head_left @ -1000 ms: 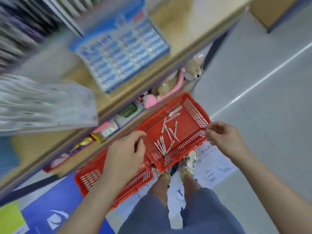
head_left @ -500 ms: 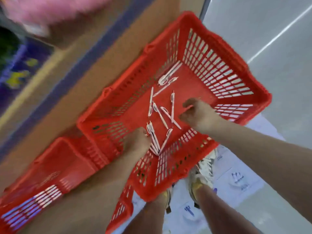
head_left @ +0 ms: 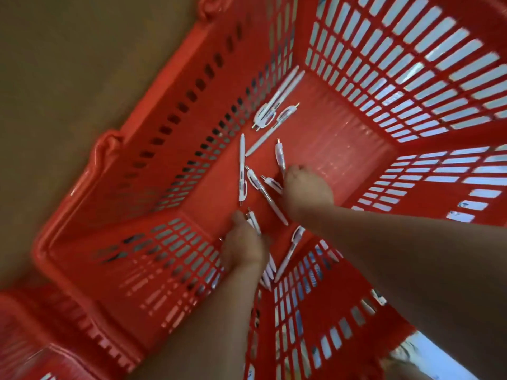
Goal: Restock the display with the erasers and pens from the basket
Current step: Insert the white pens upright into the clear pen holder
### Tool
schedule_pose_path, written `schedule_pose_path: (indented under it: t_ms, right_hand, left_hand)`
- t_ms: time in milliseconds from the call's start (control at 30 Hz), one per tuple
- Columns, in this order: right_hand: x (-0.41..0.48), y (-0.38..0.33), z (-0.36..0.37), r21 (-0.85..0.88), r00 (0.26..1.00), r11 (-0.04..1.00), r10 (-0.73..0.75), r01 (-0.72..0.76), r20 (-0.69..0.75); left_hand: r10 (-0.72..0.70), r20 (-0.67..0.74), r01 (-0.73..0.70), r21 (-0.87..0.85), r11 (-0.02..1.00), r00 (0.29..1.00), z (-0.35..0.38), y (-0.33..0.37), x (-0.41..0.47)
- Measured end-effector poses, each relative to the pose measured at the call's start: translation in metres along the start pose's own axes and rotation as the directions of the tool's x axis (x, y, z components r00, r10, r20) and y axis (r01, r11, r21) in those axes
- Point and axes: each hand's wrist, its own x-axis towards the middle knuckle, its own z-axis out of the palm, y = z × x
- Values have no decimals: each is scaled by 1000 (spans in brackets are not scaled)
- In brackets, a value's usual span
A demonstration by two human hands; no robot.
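One red basket (head_left: 109, 144) fills the view, and both your hands are down on its floor among the white pens (head_left: 242, 165). You can count nine pens lying clear. Two lie side by side towards the far corner, a third slants just below them, and six more are scattered between there and your hands. A small bunch (head_left: 270, 271) shows under your left wrist, too hidden to count.

Your left hand (head_left: 244, 242) lies knuckles-up with one pen (head_left: 253, 220) poking out beside the thumb. You cannot tell whether it grips that pen or only covers it. Your right hand (head_left: 307, 187) has its fingers curled down onto two pens. Again, you cannot tell if it is pinching or just touching.

The edge of a second red basket (head_left: 24, 325) shows at lower left.
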Motion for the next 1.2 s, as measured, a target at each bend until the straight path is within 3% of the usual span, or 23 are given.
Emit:
schedule_pose_path:
  t_ms: [200, 333, 400, 533, 667, 733, 800, 900, 1033, 1200]
  right_hand:
    - [0, 7, 4, -105, 990, 984, -137, 141, 43]
    - [1, 14, -1, 173, 989, 981, 63, -86, 130]
    - [-3, 15, -9, 290, 980, 949, 71, -123, 183]
    - [-26, 7, -43, 589, 981, 802, -14, -105, 194]
    - [-84, -5, -109, 776, 978, 624, -90, -93, 190]
    - [-127, -12, -151, 834, 975, 543, -114, -99, 190]
    - [-170, -19, -193, 904, 963, 393, -130, -167, 234]
    - [-224, -28, -254, 924, 985, 371, -104, -89, 136]
    - [-288, -46, -336, 964, 990, 261, -114, -51, 83]
    - [-366, -74, -438, 981, 991, 196, -128, -2, 28]
  left_hand:
    - [51, -46, -51, -19, 998, 998, 0, 5, 5]
    - [50, -128, -77, -212, 974, 990, -17, 11, -1]
    - [71, -138, -111, -313, 943, 988, -33, 15, -5]
    - [99, -55, -112, -626, 772, 994, -80, 25, -30]
    - [202, 128, 18, -882, 471, 971, -145, 52, -90]
    - [300, 163, 37, -922, 386, 940, -181, 69, -126]
    - [381, 151, -2, -928, 372, 912, -214, 85, -161]
    - [435, 108, -90, -907, 411, 894, -264, 112, -210]
    - [493, 37, -213, -872, 441, 869, -331, 137, -278]
    - [424, -127, -300, -878, 373, 897, -420, 163, -371]
